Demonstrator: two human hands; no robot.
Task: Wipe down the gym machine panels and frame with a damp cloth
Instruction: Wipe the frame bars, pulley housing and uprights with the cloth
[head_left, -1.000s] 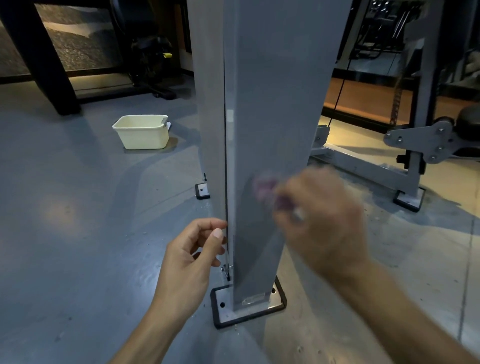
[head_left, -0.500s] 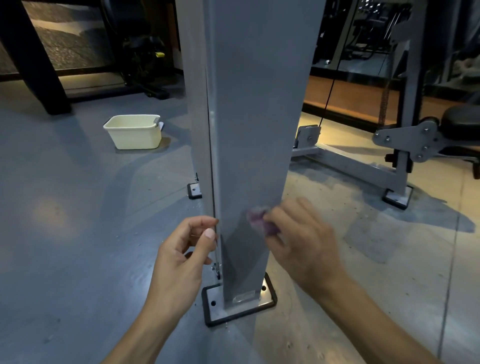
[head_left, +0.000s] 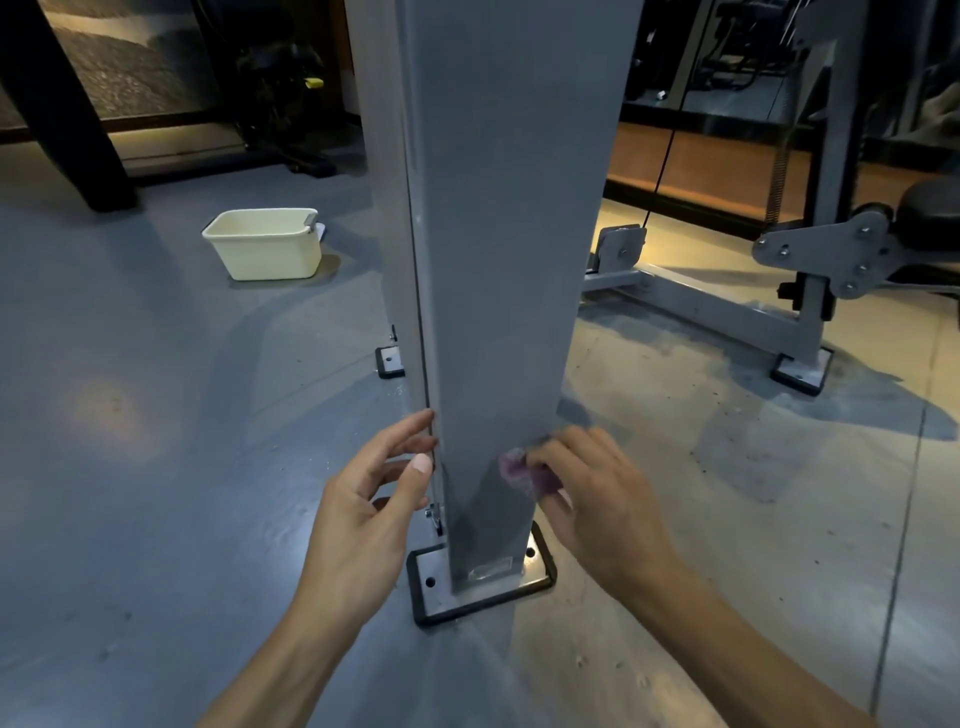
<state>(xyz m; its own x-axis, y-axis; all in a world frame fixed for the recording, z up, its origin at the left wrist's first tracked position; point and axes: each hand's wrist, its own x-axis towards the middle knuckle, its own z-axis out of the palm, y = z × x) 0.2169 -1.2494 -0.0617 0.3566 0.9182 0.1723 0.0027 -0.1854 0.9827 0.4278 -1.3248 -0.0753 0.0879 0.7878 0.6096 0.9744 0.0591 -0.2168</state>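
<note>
A tall grey metal upright (head_left: 498, 260) of the gym machine rises from a bolted base plate (head_left: 480, 579) on the floor. My right hand (head_left: 597, 499) grips a small purple cloth (head_left: 519, 470) and presses it against the lower front face of the upright, near its right edge. My left hand (head_left: 371, 512) is beside the upright's left edge, fingers relaxed, fingertips touching the edge, holding nothing.
A cream plastic tub (head_left: 265, 241) stands on the grey floor at the back left. A second small foot plate (head_left: 389, 361) lies behind the upright. Another grey machine frame (head_left: 727, 312) with a bracket and black pad is at the right. Dark equipment stands at the back.
My right hand has slid the cloth down the upright's face toward the base. My left hand has stayed at the left edge, its fingers opening a little.
</note>
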